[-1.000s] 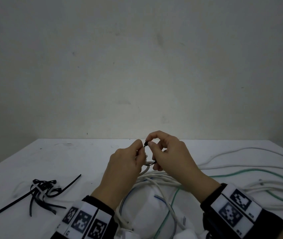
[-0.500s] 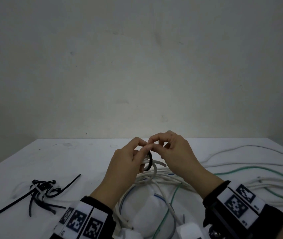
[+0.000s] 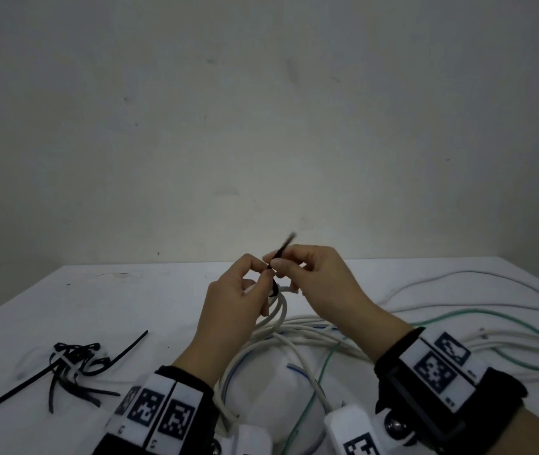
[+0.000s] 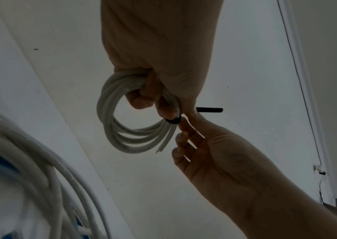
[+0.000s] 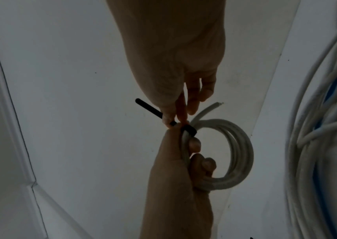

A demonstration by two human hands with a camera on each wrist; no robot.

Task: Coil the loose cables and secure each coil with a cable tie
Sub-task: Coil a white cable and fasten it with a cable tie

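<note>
both wrist views show left hand (image 4: pixel 159 53) gripping white coil (image 4: pixel 122 129), right hand (image 4: pixel 214 153) pinching black tie (image 4: pixel 210 110).

White table (image 3: pixel 97 307): matte top, far edge butts against wall (image 3: pixel 261 126). Dark scuff marks (image 3: pixel 120 275) near far left corner; small dark speck (image 3: pixel 68 284) close to left edge. Wall: plain grey-white, unevenly lit, brighter toward table's far edge. Faint smudge (image 3: pixel 227 193) above middle of far edge; further dim blotches higher up.

Left wrist view: thin dark line (image 4: pixel 298 80) runs down pale surface at right; small white clip (image 4: pixel 317 168) on it, thin black wire (image 4: pixel 321 189) below clip.

Right wrist view: angled seam line (image 5: pixel 6 80) along left side, material not discernible.
</note>
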